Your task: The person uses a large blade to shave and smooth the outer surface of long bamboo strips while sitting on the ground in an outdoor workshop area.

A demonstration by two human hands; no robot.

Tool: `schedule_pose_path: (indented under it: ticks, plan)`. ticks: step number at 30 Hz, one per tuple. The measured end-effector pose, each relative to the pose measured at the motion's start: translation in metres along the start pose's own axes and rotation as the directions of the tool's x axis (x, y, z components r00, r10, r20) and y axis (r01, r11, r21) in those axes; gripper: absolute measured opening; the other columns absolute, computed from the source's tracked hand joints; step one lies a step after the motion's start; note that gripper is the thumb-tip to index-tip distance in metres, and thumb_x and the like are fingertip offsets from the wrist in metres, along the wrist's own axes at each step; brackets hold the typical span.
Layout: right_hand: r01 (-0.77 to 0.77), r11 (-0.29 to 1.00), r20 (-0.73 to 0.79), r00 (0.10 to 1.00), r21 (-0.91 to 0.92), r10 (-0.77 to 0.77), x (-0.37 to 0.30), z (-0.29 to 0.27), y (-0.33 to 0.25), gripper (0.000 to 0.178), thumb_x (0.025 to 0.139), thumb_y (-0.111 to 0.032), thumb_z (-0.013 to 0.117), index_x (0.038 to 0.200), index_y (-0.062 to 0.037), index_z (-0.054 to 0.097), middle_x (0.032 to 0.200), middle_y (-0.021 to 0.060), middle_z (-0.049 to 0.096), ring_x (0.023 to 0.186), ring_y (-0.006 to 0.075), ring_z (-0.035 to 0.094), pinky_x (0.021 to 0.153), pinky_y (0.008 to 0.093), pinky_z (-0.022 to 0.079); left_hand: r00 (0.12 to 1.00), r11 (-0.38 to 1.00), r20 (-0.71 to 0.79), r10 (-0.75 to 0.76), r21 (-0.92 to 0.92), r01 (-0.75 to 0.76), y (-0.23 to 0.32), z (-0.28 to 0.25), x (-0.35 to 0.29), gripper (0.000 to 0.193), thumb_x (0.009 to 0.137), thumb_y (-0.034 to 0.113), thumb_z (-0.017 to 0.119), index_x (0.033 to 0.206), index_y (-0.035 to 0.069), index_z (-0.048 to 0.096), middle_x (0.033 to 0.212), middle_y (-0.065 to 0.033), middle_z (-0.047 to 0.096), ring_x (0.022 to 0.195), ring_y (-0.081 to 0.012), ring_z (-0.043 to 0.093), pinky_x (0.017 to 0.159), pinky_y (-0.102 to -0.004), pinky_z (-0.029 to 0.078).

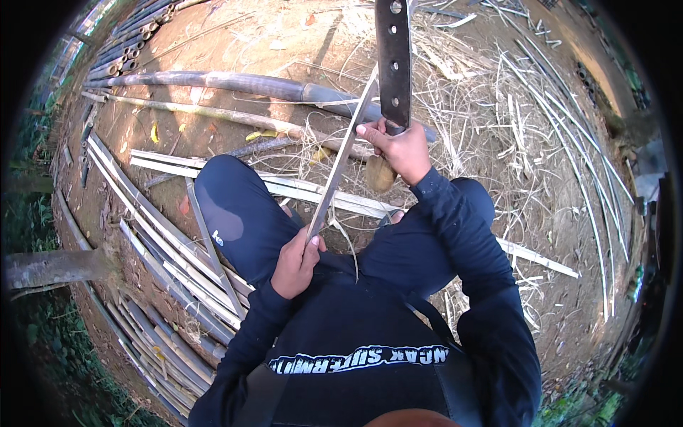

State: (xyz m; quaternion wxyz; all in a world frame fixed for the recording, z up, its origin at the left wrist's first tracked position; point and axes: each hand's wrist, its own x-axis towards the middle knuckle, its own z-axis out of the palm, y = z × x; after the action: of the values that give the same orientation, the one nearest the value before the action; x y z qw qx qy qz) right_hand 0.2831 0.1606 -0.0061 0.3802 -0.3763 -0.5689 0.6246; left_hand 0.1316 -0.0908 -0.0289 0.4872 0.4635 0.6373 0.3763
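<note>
My left hand [296, 266] is closed around the lower end of a long, narrow bamboo strip [340, 162] in front of my lap. The strip slants up and to the right, past my right hand. My right hand [403, 152] grips a large knife whose dark, broad blade [395, 67] has a row of holes and points away from me. The rounded wooden end of its handle [380, 175] shows below my fingers. My right thumb and fingertips are close beside the strip; I cannot tell whether they touch it.
Split bamboo strips [178, 245] lie at left, with more under my legs. Ahead, a thick bamboo pole [242, 84] lies across the ground near stacked poles [131, 50]. Shavings [455, 114] litter the right side, beside long thin strips [569, 135]. A trunk [60, 269] stands at left.
</note>
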Motion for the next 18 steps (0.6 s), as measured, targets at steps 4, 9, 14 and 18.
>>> schedule_pose_path:
  ticks: [4, 9, 14, 18]
  plan:
    - [0.063, 0.980, -0.072, 0.994, -0.191, -0.078, 0.008, -0.007, 0.013, 0.033, 0.079, -0.017, 0.083, 0.070, -0.0045, 0.054, 0.068, 0.0026, 0.065, 0.058, 0.0063, 0.055, 0.051, 0.0250, 0.045, 0.982, 0.893, 0.188, -0.011, -0.441, 0.094, 0.009, -0.006, 0.016, 0.039, 0.107, 0.021, 0.041, 0.138, -0.001, 0.044, 0.093, -0.0051, 0.052, 0.062, -0.0071, 0.042, 0.059, -0.0219, 0.039]
    - [-0.055, 0.995, -0.099, 0.994, -0.079, 0.047, 0.015, -0.007, 0.008, 0.030, 0.080, -0.016, 0.082, 0.071, -0.0053, 0.056, 0.063, 0.0012, 0.061, 0.055, 0.0074, 0.056, 0.049, 0.0254, 0.044, 0.944, 0.758, 0.331, 0.021, -0.621, 0.201, 0.025, -0.019, 0.043, 0.042, 0.107, 0.025, 0.040, 0.139, -0.002, 0.043, 0.095, -0.0065, 0.053, 0.062, -0.0074, 0.042, 0.058, -0.0212, 0.037]
    - [0.001, 0.979, -0.136, 0.990, 0.205, 0.027, 0.029, -0.008, 0.002, 0.032, 0.076, -0.007, 0.083, 0.071, -0.0078, 0.051, 0.062, 0.0030, 0.059, 0.052, 0.0096, 0.056, 0.048, 0.0258, 0.043, 0.934, 0.760, 0.354, 0.038, -0.617, 0.204, 0.027, -0.019, 0.056, 0.056, 0.106, 0.039, 0.035, 0.139, -0.006, 0.039, 0.103, -0.0137, 0.056, 0.069, -0.0158, 0.056, 0.066, -0.0289, 0.048]
    - [-0.021, 0.932, -0.149, 0.986, 0.361, 0.079, 0.033, -0.007, -0.010, 0.034, 0.076, 0.000, 0.081, 0.071, -0.0081, 0.049, 0.063, 0.0033, 0.058, 0.051, 0.0117, 0.055, 0.048, 0.0269, 0.045, 0.887, 0.639, 0.440, -0.140, -0.644, 0.420, 0.023, -0.036, 0.021, 0.066, 0.104, 0.051, 0.030, 0.134, -0.006, 0.044, 0.098, -0.0149, 0.058, 0.069, -0.0201, 0.061, 0.066, -0.0331, 0.053]
